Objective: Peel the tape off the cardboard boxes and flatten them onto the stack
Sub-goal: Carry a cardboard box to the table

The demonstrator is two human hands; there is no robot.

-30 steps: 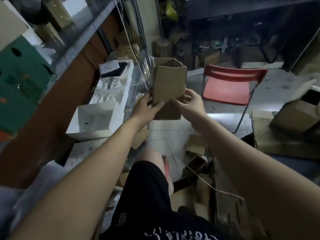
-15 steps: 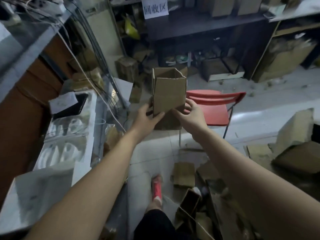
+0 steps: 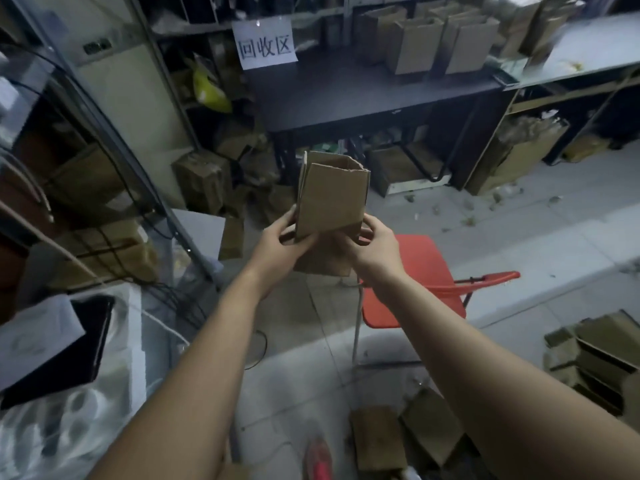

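I hold a small brown cardboard box (image 3: 332,199) up in front of me at mid-frame, open end at the top, its walls pressed partly together. My left hand (image 3: 280,244) grips its lower left edge, thumb on the near face. My right hand (image 3: 372,244) grips the lower right edge, fingers curled round the wall. A bottom flap hangs below my hands. Flattened cardboard pieces (image 3: 408,434) lie on the floor at the lower middle, and more folded cardboard (image 3: 595,358) sits at the right edge.
A red folding chair (image 3: 415,289) stands just behind and below my right hand. A black table (image 3: 363,95) with a paper sign (image 3: 265,45) stands ahead, with boxes on and under it. Shelving and cables fill the left side; white foam (image 3: 114,358) sits at lower left.
The view has tilted upward, showing more of the black table and the sign. The box has been squeezed narrower between my hands, which keep their grip on its lower edges.
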